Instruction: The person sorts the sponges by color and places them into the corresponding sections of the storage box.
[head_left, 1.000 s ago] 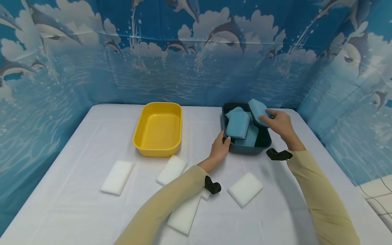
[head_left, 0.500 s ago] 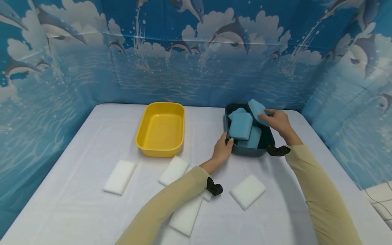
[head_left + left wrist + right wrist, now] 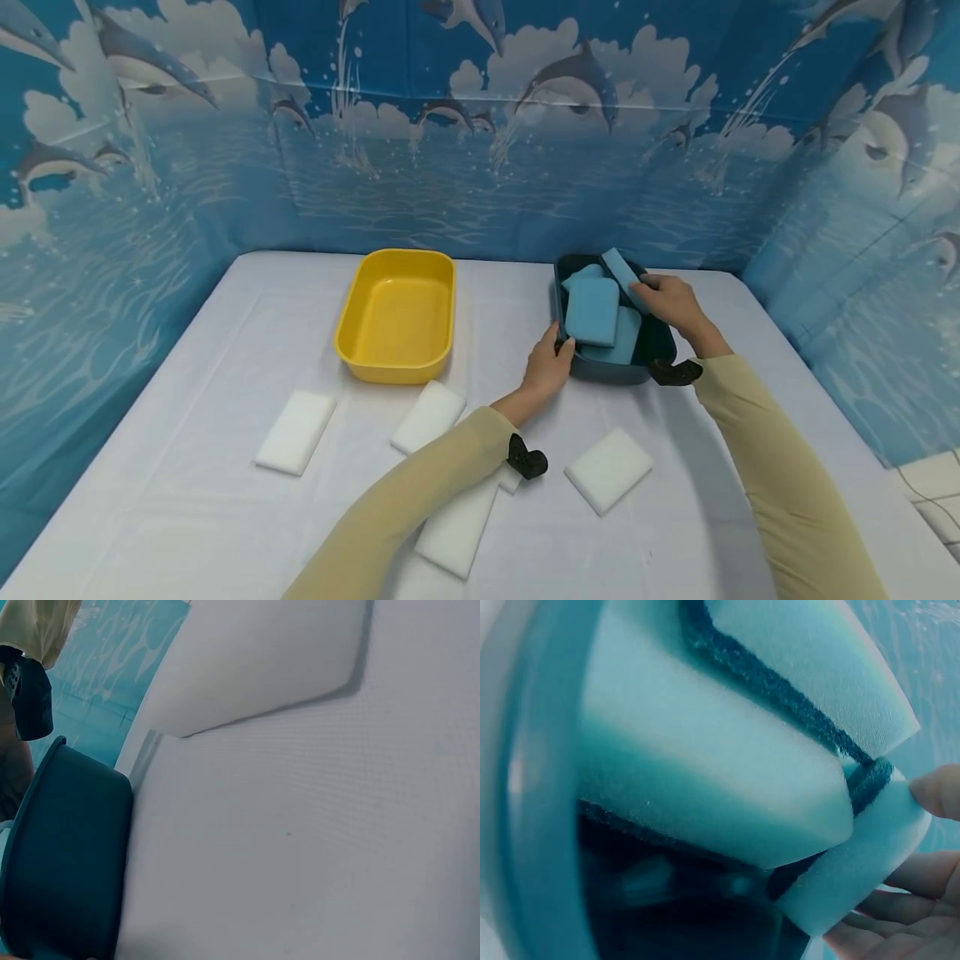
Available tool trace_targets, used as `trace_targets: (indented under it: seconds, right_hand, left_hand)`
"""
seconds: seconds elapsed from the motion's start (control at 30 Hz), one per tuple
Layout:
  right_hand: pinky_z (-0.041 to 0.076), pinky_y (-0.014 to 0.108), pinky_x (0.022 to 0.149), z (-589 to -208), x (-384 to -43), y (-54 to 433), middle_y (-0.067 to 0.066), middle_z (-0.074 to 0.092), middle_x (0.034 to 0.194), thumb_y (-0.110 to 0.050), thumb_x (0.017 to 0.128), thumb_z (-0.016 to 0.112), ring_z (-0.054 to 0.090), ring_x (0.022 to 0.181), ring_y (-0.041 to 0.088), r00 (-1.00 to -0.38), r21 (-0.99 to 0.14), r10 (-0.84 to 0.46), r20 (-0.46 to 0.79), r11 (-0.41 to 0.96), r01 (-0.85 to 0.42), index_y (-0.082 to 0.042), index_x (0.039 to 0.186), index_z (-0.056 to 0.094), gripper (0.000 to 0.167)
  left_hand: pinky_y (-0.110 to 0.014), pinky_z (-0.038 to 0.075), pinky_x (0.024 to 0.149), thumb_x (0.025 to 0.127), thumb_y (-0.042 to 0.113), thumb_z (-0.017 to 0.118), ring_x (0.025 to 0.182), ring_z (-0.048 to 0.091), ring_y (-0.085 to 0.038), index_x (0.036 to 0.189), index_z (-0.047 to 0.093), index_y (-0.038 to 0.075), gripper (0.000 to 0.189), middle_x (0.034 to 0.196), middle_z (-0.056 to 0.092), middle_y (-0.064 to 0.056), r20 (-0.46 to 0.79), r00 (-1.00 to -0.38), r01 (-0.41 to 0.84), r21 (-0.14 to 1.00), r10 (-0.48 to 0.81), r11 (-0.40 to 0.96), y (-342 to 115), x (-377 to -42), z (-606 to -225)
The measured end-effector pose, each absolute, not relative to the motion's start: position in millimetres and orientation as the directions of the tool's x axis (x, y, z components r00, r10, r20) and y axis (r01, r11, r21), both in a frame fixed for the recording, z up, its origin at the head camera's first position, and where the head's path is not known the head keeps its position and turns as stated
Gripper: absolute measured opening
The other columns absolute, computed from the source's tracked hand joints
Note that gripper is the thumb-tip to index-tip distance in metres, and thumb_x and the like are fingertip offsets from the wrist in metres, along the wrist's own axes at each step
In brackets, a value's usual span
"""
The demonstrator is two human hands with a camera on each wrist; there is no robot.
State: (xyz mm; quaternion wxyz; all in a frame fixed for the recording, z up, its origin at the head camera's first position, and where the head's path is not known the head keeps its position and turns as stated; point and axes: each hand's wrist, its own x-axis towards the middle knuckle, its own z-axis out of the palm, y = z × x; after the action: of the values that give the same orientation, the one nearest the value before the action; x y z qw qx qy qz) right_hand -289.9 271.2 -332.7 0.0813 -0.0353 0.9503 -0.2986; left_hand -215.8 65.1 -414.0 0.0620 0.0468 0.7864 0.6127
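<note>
My right hand [image 3: 675, 302] pinches a light-blue scouring sponge [image 3: 621, 275] with a dark scrub side, tilted on edge inside a dark teal plastic tub [image 3: 609, 372]. In the right wrist view, the thumb lies on one face of that sponge [image 3: 877, 851] and the fingers are on the other side. Several more blue sponges [image 3: 592, 311] lie piled in the tub, leaning on one another. My left hand [image 3: 546, 367] grips the tub's near left rim, thumb on top. The left wrist view shows mainly the tub's outer wall [image 3: 71, 847], with the hand barely visible.
A yellow tub [image 3: 386, 372] stands to the left with no sponges inside. Flat white foam pads lie on the white tabletop [image 3: 187, 433]: one at left [image 3: 296, 433], one at right [image 3: 608, 471], others partly under my left sleeve. A dolphin-print curtain [image 3: 420, 200] borders the table.
The sponge in my right hand has tipped more upright and shifted slightly toward the tub's middle. My left hand keeps its hold on the rim. The view has shifted slightly.
</note>
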Motion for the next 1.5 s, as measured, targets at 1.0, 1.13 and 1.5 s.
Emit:
trace_targets:
  seconds: [1.0,1.13,1.5]
  right_hand:
    - [0.031,0.060,0.107,-336,-260,286,0.032,0.021,0.150,-0.047,0.099,0.030,0.025,0.134,0.051,-0.997,-0.561,-0.076,-0.017,0.826,-0.053,0.001,0.149,0.015,0.071]
    - [0.032,0.061,0.106,-336,-252,286,0.033,0.024,0.148,-0.045,0.099,0.031,0.027,0.133,0.052,-0.996,-0.552,-0.085,0.014,0.830,-0.078,0.002,0.148,0.017,0.069]
    - [0.032,0.061,0.105,-339,-235,287,0.034,0.027,0.146,-0.042,0.099,0.032,0.029,0.132,0.053,-0.996,-0.546,-0.082,0.042,0.833,-0.092,0.004,0.147,0.021,0.067]
  left_hand:
    - [-0.042,0.033,0.113,0.100,0.028,0.039,0.139,0.034,-0.029,0.150,0.019,0.006,0.058,0.152,0.031,-0.014,-0.087,-0.979,-0.033,0.959,0.182,0.281,47,-204,-409]
    - [-0.044,0.032,0.113,0.099,0.027,0.040,0.139,0.034,-0.031,0.150,0.017,0.006,0.059,0.153,0.030,-0.015,-0.088,-0.976,-0.024,0.952,0.197,0.305,42,-199,-407]
    - [-0.045,0.031,0.114,0.099,0.025,0.040,0.139,0.033,-0.036,0.150,0.014,0.003,0.061,0.153,0.027,-0.019,-0.106,-0.955,-0.003,0.937,0.276,0.349,23,-182,-396]
